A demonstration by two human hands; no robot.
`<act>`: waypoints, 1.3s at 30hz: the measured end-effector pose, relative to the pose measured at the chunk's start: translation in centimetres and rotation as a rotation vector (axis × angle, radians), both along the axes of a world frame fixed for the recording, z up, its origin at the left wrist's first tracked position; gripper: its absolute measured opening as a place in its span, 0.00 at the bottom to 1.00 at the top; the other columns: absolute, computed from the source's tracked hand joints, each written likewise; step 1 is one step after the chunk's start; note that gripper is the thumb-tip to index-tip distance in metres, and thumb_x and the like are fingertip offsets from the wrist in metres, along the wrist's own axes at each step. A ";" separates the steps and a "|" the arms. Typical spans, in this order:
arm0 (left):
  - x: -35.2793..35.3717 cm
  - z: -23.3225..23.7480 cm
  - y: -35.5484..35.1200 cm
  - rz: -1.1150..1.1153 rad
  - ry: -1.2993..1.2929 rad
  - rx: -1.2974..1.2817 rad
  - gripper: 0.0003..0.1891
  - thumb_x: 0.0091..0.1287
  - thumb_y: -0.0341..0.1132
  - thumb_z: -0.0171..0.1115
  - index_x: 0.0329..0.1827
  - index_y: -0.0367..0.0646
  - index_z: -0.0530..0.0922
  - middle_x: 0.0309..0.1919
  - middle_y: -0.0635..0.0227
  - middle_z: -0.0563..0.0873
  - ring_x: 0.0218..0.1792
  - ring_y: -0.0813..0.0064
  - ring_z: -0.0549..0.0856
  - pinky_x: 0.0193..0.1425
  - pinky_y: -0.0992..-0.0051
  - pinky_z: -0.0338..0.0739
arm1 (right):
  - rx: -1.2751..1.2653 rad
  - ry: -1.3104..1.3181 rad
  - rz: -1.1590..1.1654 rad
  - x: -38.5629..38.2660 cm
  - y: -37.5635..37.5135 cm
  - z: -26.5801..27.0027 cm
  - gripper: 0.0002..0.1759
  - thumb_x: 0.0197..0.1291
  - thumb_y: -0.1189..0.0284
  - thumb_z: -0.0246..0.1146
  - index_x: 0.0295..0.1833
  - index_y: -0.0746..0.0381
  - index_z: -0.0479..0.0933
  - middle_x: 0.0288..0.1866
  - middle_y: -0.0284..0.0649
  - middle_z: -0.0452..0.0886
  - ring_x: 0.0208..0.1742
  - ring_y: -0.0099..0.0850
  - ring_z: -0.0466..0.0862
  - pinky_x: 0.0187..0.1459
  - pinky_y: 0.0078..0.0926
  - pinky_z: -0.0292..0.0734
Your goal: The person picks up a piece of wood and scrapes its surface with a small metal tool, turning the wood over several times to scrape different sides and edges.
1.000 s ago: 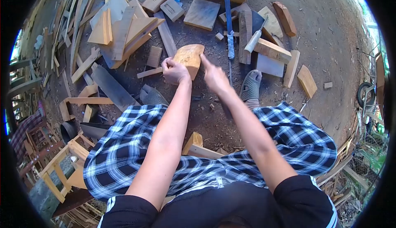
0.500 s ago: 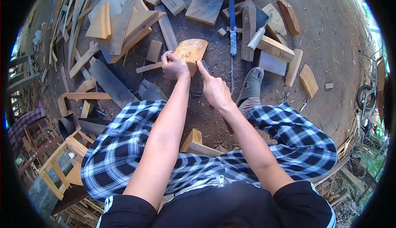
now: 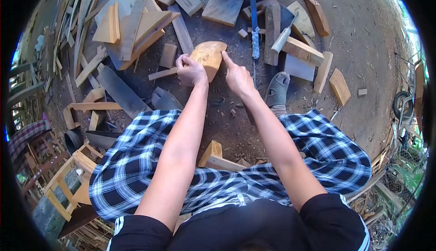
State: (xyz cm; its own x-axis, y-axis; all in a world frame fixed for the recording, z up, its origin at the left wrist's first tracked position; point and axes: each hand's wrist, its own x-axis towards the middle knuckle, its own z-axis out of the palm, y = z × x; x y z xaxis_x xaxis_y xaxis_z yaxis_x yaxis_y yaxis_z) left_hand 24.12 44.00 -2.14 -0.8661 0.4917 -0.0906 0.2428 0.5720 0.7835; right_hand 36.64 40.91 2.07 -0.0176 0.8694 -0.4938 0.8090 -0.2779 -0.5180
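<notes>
My left hand (image 3: 191,72) is closed on the left side of a block of orange-brown wood (image 3: 210,56) with a curved top edge, held up above the dirt floor. My right hand (image 3: 239,77) has its index finger stretched out, its tip at the block's upper right edge. The other right fingers are curled under. A dark strip (image 3: 250,114) shows below my right wrist; whether the hand grips it is hidden. Right of the block, a long blue bar with a wrapped handle (image 3: 255,46) lies on the ground.
Boards and offcuts (image 3: 131,33) are piled at the upper left. A chisel-like tool with a pale handle (image 3: 281,39) rests on wood pieces (image 3: 302,51) at the right. My sandalled foot (image 3: 278,89) is near them. A small wooden frame (image 3: 63,183) stands at lower left.
My right hand has shifted up slightly, its index fingertip moving from the block's lower right side to its upper right corner. My left hand keeps its hold; the block tilts slightly.
</notes>
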 end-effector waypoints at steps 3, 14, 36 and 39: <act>-0.3 -1.3 0.1 -0.017 -0.015 0.143 0.12 0.67 0.36 0.53 0.35 0.42 0.85 0.33 0.59 0.89 0.37 0.58 0.88 0.42 0.60 0.80 | -0.004 0.024 -0.038 -0.1 2.0 -1.8 0.35 0.64 0.75 0.44 0.77 0.40 0.60 0.46 0.66 0.83 0.49 0.59 0.85 0.54 0.55 0.79; -0.7 -2.5 0.1 -0.046 -0.054 0.213 0.11 0.68 0.34 0.54 0.36 0.38 0.83 0.33 0.60 0.89 0.37 0.62 0.88 0.44 0.63 0.79 | 0.036 -0.021 0.023 0.5 3.5 -4.1 0.28 0.72 0.67 0.44 0.77 0.41 0.59 0.47 0.64 0.82 0.51 0.58 0.83 0.53 0.53 0.78; -5.3 1.1 -1.8 -0.758 -0.206 -0.142 0.41 0.62 0.52 0.70 0.77 0.56 0.62 0.67 0.52 0.68 0.63 0.56 0.75 0.54 0.61 0.80 | -0.069 0.553 -0.253 -1.9 0.8 3.5 0.28 0.75 0.66 0.44 0.79 0.43 0.55 0.58 0.59 0.80 0.26 0.48 0.86 0.27 0.38 0.86; -5.7 4.3 -1.0 -1.108 -0.541 -0.177 0.49 0.50 0.47 0.78 0.76 0.51 0.63 0.66 0.53 0.72 0.64 0.54 0.75 0.64 0.58 0.75 | -0.001 0.499 -0.188 -1.8 2.0 1.3 0.28 0.74 0.63 0.45 0.79 0.41 0.56 0.56 0.60 0.81 0.29 0.47 0.87 0.29 0.40 0.86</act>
